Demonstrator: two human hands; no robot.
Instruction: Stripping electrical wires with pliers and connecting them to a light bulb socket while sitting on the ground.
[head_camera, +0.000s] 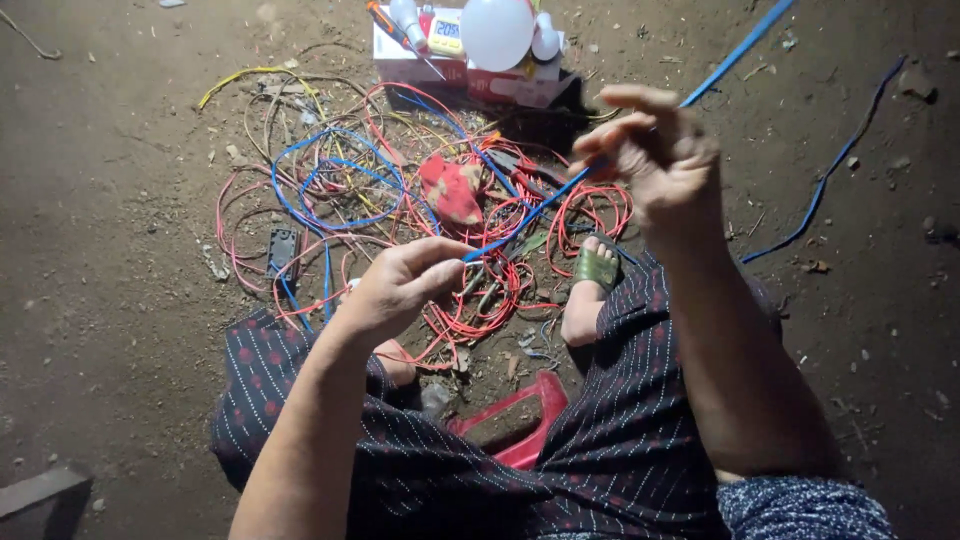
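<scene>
We sit on a bare dirt floor (110, 330) lit from above, a tangle of red, blue and yellow wires (400, 210) heaped before us. Beyond the tangle stands a red and white carton (470, 80) bearing white bulbs (497, 30), a screwdriver and a small yellow meter. Our left hand (400, 285) pinches one end of a blue wire (530, 212); our right hand (655, 155), above the tangle, closes on it farther along.

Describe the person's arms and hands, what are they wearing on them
Both forearms are bare to the elbow or beyond; no sleeves, gloves, rings, bangles or watch show on the left hand or right hand. Dark fabric with red dots covers the lap.
</scene>
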